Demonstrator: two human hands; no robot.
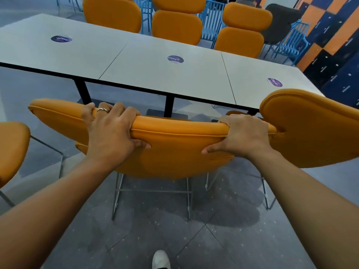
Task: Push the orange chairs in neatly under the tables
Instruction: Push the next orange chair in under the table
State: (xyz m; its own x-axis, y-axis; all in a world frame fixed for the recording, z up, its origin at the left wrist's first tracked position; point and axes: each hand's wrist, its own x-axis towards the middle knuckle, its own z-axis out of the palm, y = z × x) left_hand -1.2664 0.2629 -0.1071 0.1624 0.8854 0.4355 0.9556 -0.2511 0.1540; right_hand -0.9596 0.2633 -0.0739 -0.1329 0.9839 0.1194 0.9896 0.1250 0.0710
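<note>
Gripping the orange chair (174,158) by its top edge with left hand (110,131) and right hand (242,136), both clenched round it — probably needing an even push under the table (151,74).

This looks like a canteen or shared seating hall: just beyond the fingers (124,111) runs a row of joined grey tables (155,74) with round purple stickers (175,59), matching orange chairs (176,26) lined up past them, and blue metal chairs (295,41) and orange-and-blue lockers (334,55) far to their right.
</note>
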